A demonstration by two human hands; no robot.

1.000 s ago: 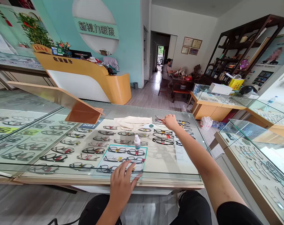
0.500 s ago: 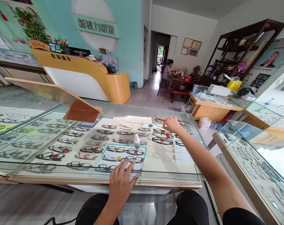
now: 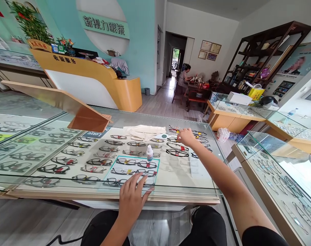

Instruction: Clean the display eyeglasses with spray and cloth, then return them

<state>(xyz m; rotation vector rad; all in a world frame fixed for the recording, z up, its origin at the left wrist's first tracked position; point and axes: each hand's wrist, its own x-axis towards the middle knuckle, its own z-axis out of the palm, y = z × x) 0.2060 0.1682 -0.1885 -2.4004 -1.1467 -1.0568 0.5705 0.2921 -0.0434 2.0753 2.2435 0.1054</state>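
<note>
Two hands at work on this glass display counter (image 3: pixel 171 199), and I'm using the little white bottle (image 3: pixel 149 153) as my landmark. The left hand (image 3: pixel 132 196) is on the near side of it, fingers loosely spread at the edge of the glass, probably just to steady the person's reach. The right hand (image 3: pixel 187 138) is out past it to the right, fingers curled down over the black glasses frames (image 3: pixel 177 153). Looks like a fingertip grip so the neighbours don't get knocked, but the knuckles block the tips, so can't tell if it's pinching one or only touching. Those frames might be on top of the glass; their shadows look offset, though reflections make it hard to swear to. White cloth (image 3: pixel 150 129) lies beyond the bottle, maybe kept handy for wiping. Bottle label's too small to read, and the left fingers cover part of the teal-edged card (image 3: pixel 158 167) below it
</note>
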